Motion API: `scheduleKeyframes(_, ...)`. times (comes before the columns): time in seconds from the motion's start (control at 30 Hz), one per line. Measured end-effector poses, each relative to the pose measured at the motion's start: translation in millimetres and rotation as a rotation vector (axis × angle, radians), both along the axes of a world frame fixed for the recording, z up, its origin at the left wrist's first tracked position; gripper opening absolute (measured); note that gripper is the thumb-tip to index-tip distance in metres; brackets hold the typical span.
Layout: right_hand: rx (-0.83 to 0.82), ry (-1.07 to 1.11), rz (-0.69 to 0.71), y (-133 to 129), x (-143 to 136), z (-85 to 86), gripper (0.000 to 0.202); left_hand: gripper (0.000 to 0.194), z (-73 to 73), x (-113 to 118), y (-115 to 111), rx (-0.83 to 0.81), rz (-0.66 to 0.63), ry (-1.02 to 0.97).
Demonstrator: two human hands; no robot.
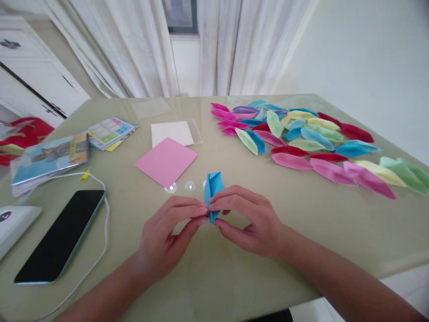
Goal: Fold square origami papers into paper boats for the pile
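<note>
A small folded piece of blue paper (214,182) is held between my two hands above the near middle of the table. My left hand (169,232) pinches its lower left edge between thumb and fingers. From the other side, my right hand (250,219) grips the lower right edge, its fingers covering part of the folds. The paper's upper end sticks up with a crease opening down its middle. Just beyond my hands lies a square sheet of pink paper (166,162), overlapping a white sheet (170,133).
Many folded paper boats (291,162) in several colours spread over the right back. At left are a black phone (62,237), a white cable (106,223), a booklet (50,156) and printed cards (112,132). Clear round discs (189,186) sit near the pink sheet. Curtains (221,49) hang behind the table.
</note>
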State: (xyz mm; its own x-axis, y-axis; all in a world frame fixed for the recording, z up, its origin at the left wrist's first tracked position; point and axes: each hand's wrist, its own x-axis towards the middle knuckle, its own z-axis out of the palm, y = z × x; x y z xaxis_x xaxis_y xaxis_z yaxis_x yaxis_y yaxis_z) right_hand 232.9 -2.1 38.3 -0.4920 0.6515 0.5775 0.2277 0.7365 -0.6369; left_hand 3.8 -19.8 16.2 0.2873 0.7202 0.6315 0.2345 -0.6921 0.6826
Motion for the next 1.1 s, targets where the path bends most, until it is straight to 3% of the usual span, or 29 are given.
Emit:
scheduleKeyframes(0.2,0.038,-0.035,0.047,3,3,0.4,0.028,0.045,-7.4,2,7,-0.294,-0.109,-0.197)
scheduleKeyframes(0.33,0.002,-0.025,0.082,2,3,-0.5,0.035,0.039,-7.1,3,8,-0.328,-0.094,-0.213)
scheduleKeyframes(0.43,0.009,-0.02,0.031,3,3,-4.8,0.031,0.03,-7.6,4,9,-0.305,-0.049,-0.19)
scheduleKeyframes(0.5,0.015,-0.017,-0.054,6,4,-8.0,0.031,0.024,-7.6,3,12,-0.23,0.067,-0.155)
scheduleKeyframes(0.57,0.006,-0.021,-0.146,10,5,-9.7,0.034,0.018,-6.9,0,16,-0.117,0.264,-0.148)
scheduleKeyframes(0.63,-0.016,-0.012,-0.213,15,6,-9.2,0.034,0.027,-5.6,-4,22,-0.049,0.443,-0.184)
scheduleKeyframes(0.7,-0.06,0.028,-0.235,19,8,-7.7,0.032,0.044,-4.2,-7,28,-0.082,0.526,-0.224)
scheduleKeyframes(0.77,-0.125,0.104,-0.233,22,8,-6.9,0.029,0.048,-2.7,-9,32,-0.221,0.464,-0.214)
scheduleKeyframes(0.9,-0.333,0.307,-0.24,26,10,-9.0,0.026,0.026,0.1,-8,32,-0.53,0.245,-0.129)
scheduleKeyframes(1.1,-0.703,0.384,-0.187,32,9,-13.0,0.031,0.026,4.0,-3,28,-0.681,0.206,-0.255)
